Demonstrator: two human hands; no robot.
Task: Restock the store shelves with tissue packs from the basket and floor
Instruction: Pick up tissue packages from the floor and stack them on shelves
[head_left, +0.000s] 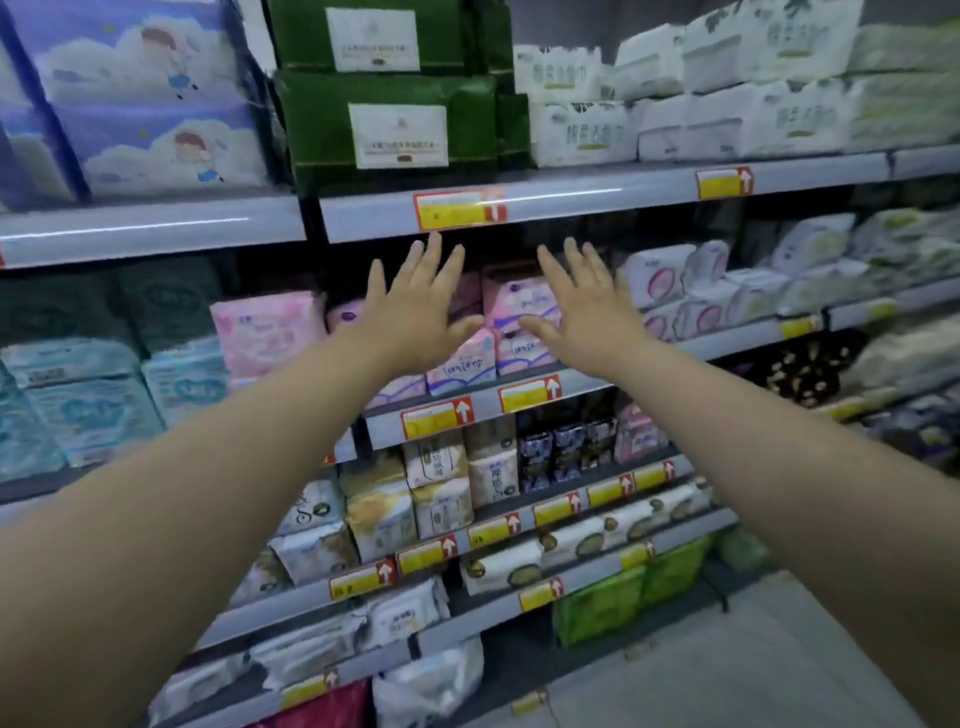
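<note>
Left hand (415, 306) and right hand (587, 312), fingers spread and empty, seemingly just before pink packs (519, 317) on grey store shelf (483, 415)

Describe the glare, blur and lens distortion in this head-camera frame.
Head view: glare streaks run along the grey shelf edge; wide-angle bending curves the shelves and stretches the forearms; pack print is soft and smeared throughout; left hand and right hand, both open, are evenly lit, with no hard shadows.
</note>
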